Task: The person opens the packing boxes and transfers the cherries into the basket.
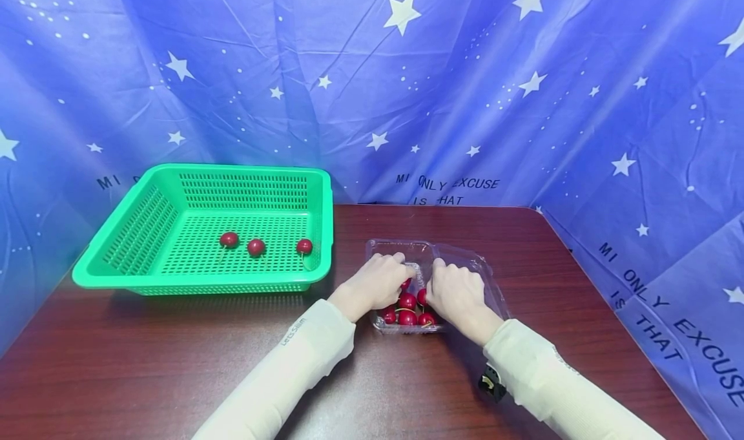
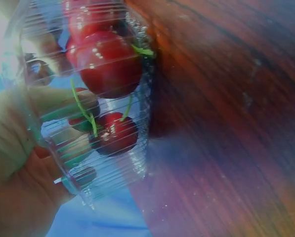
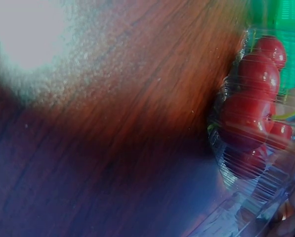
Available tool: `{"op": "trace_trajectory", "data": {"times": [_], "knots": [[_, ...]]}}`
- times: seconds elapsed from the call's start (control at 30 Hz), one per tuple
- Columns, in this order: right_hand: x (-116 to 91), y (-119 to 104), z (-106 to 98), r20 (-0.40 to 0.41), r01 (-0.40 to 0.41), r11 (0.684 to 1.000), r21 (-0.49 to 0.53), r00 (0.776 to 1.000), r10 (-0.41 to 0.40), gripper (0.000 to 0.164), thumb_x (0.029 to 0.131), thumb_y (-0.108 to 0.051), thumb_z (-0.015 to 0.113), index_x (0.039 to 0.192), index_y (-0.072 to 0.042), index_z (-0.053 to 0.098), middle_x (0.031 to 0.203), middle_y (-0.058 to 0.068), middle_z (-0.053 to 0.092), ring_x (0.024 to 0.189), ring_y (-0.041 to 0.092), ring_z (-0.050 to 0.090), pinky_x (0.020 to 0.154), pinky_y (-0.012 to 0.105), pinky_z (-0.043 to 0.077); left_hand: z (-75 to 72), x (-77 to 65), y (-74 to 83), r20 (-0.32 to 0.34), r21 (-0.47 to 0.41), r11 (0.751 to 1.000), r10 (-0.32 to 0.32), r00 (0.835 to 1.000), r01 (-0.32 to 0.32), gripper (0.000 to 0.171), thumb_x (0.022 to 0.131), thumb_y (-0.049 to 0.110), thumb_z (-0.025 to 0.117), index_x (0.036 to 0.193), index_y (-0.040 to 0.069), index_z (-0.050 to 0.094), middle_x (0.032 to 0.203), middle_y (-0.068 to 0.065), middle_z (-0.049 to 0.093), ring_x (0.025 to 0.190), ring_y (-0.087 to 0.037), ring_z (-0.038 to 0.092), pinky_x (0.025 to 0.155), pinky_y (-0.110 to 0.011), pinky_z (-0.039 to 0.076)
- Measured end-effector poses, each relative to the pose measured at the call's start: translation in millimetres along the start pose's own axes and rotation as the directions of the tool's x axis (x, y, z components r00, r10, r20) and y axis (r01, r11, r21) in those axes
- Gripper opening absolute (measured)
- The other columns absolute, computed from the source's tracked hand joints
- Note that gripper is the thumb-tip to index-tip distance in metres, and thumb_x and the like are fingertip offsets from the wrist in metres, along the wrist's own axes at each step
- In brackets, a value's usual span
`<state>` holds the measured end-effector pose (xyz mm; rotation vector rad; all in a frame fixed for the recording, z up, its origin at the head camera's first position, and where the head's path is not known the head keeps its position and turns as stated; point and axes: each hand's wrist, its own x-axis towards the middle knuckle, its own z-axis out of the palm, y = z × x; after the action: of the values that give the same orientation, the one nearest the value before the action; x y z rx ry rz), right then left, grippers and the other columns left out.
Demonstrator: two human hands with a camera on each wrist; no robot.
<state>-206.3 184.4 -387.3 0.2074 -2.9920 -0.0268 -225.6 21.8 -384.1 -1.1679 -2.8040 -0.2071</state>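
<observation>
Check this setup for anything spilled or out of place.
Nothing stands out: three cherries lie inside the green basket, the other visible ones are in the clear plastic box, and none shows loose on the table.

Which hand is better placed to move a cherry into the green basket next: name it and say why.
Likely the left hand: both it and the right hand are at the cherries in the clear plastic container, but the left is nearer the green basket.
</observation>
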Motion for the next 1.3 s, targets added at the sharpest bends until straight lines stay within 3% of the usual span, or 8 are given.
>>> {"op": "trace_trajectory", "data": {"times": [0.3, 0.47, 0.9, 1.3], "knots": [[0.1, -0.1, 0.4, -0.011, 0.007, 1.000, -0.010, 1.000, -0.007, 0.018, 0.081, -0.017, 0.056, 0.076, 0.000, 0.054, 0.071, 0.025, 0.070, 0.060, 0.044, 0.064, 0.045, 0.053, 0.050, -6.9, 0.8, -2.3, 0.016, -0.021, 0.999, -0.049, 0.999, 0.050, 0.036, 0.082, 0.014, 0.069, 0.118, 0.018, 0.070, 0.099, -0.007, 0.069, 0.096, -0.021, 0.061, 0.090, -0.042, 0.053], [0.3, 0.4, 1.4, -0.033, 0.016, 1.000, -0.006, 0.999, -0.016, 0.018, 0.080, -0.017, 0.057, 0.075, 0.000, 0.054, 0.070, 0.025, 0.070, 0.059, 0.043, 0.064, 0.045, 0.053, 0.050, -10.9, 1.5, -4.5, 0.023, -0.028, 0.998, -0.061, 0.998, 0.062, 0.035, 0.083, 0.015, 0.069, 0.117, 0.016, 0.069, 0.102, -0.007, 0.069, 0.098, -0.021, 0.060, 0.094, -0.044, 0.051], [0.2, -0.4, 0.7, -0.021, 0.013, 1.000, -0.006, 1.000, -0.013, 0.018, 0.081, -0.017, 0.056, 0.076, 0.000, 0.054, 0.071, 0.026, 0.070, 0.060, 0.044, 0.064, 0.046, 0.053, 0.050, -27.7, 1.1, -11.5, -0.021, -0.032, 0.997, -0.072, 0.997, 0.071, 0.029, 0.086, 0.015, 0.065, 0.115, 0.013, 0.067, 0.100, -0.009, 0.067, 0.087, -0.023, 0.064, 0.081, -0.038, 0.057], [1.0, -0.7, 1.2, -0.013, 0.006, 1.000, -0.002, 1.000, -0.006, 0.017, 0.081, -0.017, 0.055, 0.077, 0.000, 0.054, 0.071, 0.026, 0.070, 0.060, 0.045, 0.064, 0.046, 0.053, 0.049, -48.4, -1.3, -19.9, -0.025, -0.098, 0.990, -0.108, 0.994, 0.105, 0.032, 0.085, 0.014, 0.066, 0.118, 0.012, 0.066, 0.102, -0.011, 0.066, 0.085, -0.025, 0.065, 0.083, -0.038, 0.057]]}}
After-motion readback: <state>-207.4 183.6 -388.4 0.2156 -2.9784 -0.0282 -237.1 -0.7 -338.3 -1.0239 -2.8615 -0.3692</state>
